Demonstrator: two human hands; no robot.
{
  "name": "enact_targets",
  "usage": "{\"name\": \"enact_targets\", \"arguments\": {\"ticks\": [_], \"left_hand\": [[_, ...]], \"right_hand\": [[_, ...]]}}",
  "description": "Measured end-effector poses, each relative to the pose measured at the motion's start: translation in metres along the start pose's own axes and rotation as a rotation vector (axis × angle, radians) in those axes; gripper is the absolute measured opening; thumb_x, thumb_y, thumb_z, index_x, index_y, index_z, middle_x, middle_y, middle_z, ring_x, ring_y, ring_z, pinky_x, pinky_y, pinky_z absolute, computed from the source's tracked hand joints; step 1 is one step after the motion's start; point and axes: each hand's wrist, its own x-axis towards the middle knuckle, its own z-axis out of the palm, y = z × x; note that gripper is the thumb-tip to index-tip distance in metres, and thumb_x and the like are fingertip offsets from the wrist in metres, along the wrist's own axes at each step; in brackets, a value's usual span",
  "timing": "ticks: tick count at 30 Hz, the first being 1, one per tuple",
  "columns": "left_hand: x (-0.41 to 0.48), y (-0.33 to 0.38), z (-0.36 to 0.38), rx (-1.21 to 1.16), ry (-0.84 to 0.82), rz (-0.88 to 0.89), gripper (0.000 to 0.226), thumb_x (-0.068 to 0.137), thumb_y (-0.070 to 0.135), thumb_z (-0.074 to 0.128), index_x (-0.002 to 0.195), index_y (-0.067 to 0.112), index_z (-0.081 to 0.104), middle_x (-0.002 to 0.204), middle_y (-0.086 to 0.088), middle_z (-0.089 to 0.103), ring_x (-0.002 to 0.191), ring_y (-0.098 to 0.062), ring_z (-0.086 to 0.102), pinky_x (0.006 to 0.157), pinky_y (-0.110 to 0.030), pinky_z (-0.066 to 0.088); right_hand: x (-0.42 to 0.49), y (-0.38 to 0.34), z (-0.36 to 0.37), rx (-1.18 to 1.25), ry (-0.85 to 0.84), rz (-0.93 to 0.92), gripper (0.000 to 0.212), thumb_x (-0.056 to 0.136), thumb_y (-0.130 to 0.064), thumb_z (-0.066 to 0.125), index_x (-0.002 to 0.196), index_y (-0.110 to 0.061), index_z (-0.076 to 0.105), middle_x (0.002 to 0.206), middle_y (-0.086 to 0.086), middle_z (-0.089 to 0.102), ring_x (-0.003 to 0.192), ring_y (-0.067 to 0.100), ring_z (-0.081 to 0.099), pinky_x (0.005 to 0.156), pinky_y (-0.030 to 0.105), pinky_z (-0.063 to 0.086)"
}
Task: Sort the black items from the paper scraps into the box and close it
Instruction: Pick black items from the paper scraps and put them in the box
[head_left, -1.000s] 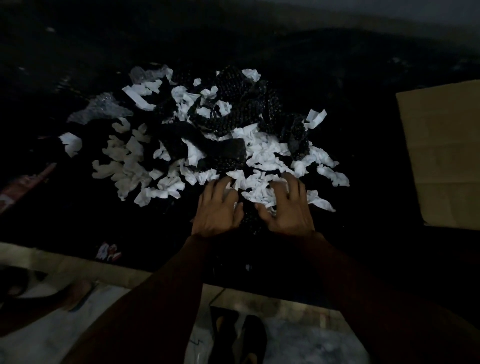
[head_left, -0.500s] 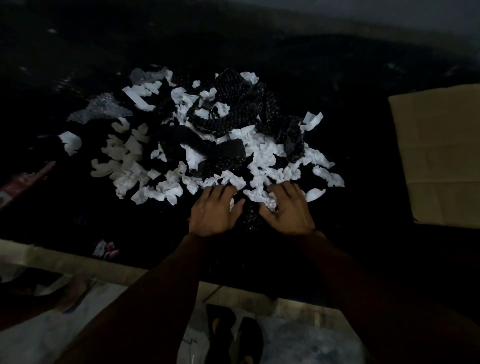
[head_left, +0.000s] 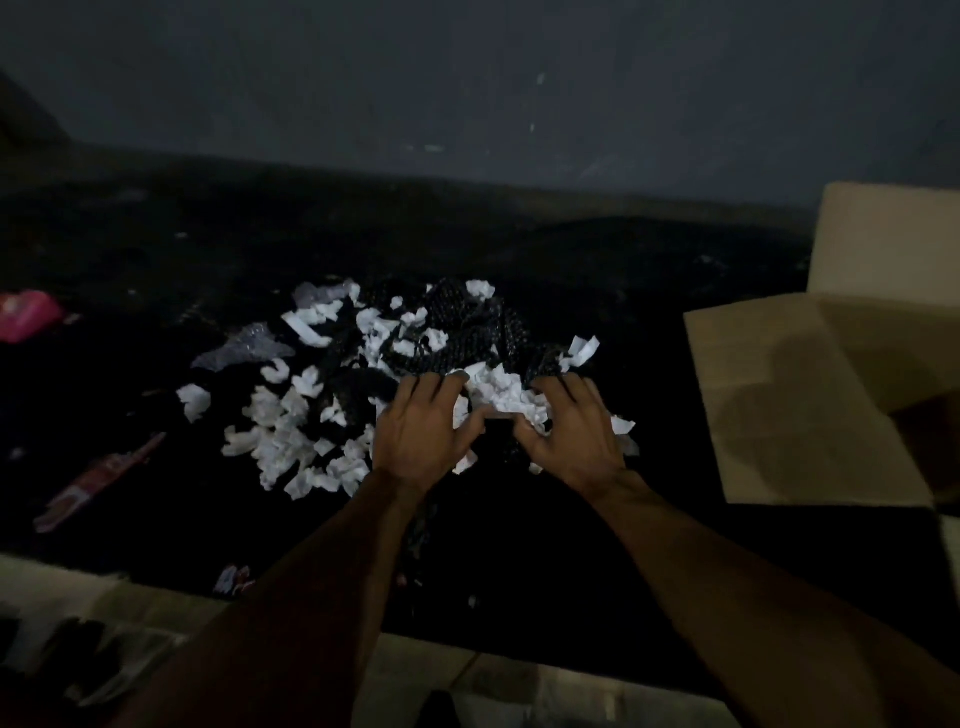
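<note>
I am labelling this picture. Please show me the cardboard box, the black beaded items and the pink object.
cardboard box (head_left: 789, 415), head view, on its open flap.
black beaded items (head_left: 485, 330), head view, far part of the pile.
pink object (head_left: 23, 316), head view, its middle.

Black table (head_left: 156, 234), dim light. Pink obj (head_left: 26, 314) at table's far-left edge, partly cut off by frame. Long red & white wrapper (head_left: 98, 480) on table's left side, lying at an angle. Small red/white packet (head_left: 234, 579) right at table's near edge. Crinkly clear plastic bit (head_left: 239, 348) approx mid-table, left of centre. Grey wall (head_left: 467, 78) behind table. Pale floor (head_left: 493, 686) below near edge; dark clutter (head_left: 78, 660) by table's near-left corner, too dark to ID.
</note>
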Motion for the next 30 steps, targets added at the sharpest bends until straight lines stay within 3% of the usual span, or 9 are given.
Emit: {"name": "enact_targets", "arguments": {"ticks": [5,16,20,24,30], "left_hand": [[0.034,0.02,-0.044,0.017,0.112,0.022,0.046,0.087,0.054,0.05,0.11,0.017,0.064,0.097,-0.004,0.064,0.095,-0.026,0.056,0.064,-0.037,0.051],[0.1,0.072,-0.128,-0.019,0.304,0.16,0.048,0.084,0.053,0.048,0.109,0.016,0.065,0.094,-0.004,0.064,0.089,-0.024,0.057,0.06,-0.034,0.051],[0.115,0.098,-0.147,-0.07,0.335,0.239,0.048,0.084,0.053,0.047,0.107,0.016,0.066,0.094,-0.004,0.064,0.088,-0.025,0.058,0.059,-0.034,0.05],[0.121,0.141,-0.155,-0.155,0.351,0.307,0.045,0.084,0.052,0.049,0.104,0.016,0.066,0.093,-0.005,0.065,0.088,-0.026,0.059,0.06,-0.035,0.052],[0.118,0.222,-0.151,-0.26,0.363,0.43,0.045,0.084,0.051,0.048,0.102,0.015,0.067,0.091,-0.006,0.066,0.085,-0.027,0.06,0.057,-0.034,0.051]], "right_hand": [[0.021,-0.013,-0.046,-0.005,0.134,-0.073,0.045,0.076,-0.045,0.055,0.103,-0.009,0.063,0.095,0.01,0.058,0.088,0.03,0.054,0.078,0.037,0.047],[0.052,-0.034,-0.165,-0.116,0.41,-0.127,0.043,0.077,-0.045,0.055,0.098,-0.009,0.064,0.091,0.008,0.059,0.083,0.028,0.054,0.076,0.032,0.042],[0.045,-0.034,-0.207,-0.157,0.48,-0.096,0.033,0.076,-0.041,0.058,0.088,-0.01,0.06,0.087,0.006,0.057,0.079,0.028,0.052,0.073,0.026,0.032],[0.02,-0.027,-0.249,-0.224,0.522,-0.049,0.034,0.077,-0.04,0.058,0.097,-0.012,0.059,0.094,0.007,0.057,0.084,0.027,0.052,0.075,0.028,0.036],[-0.03,0.006,-0.306,-0.292,0.55,0.071,0.035,0.077,-0.04,0.061,0.098,-0.011,0.06,0.09,0.007,0.056,0.083,0.025,0.049,0.07,0.029,0.039]]}}
